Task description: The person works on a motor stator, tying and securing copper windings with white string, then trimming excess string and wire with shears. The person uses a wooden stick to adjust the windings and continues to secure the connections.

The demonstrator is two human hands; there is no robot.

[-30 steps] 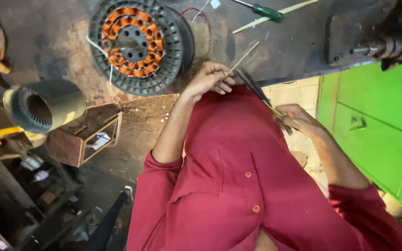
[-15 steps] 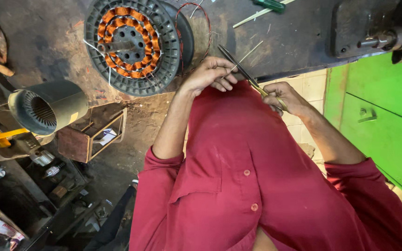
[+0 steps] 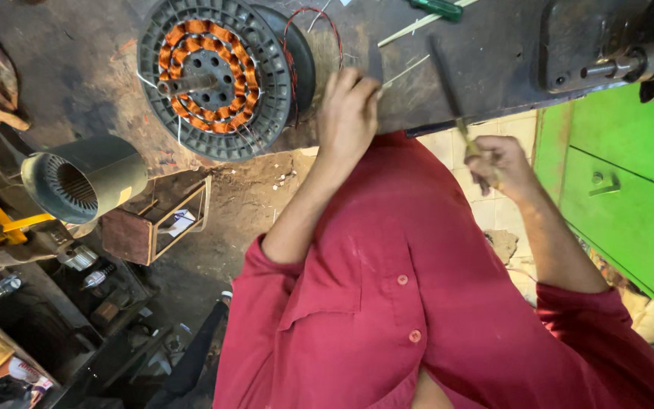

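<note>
One thin blade (image 3: 448,83) above right fingers (image 3: 486,163)

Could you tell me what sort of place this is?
Most likely a motor repair workshop: a stator with copper windings lies on the dark workbench, a grey motor housing sits on the floor, and a green-handled screwdriver lies near.

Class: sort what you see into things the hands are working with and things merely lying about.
In use:
left hand
right hand
thin pale strip
dark long tool

Lying about:
stator with copper windings
green-handled screwdriver
grey motor housing
wooden box
</note>
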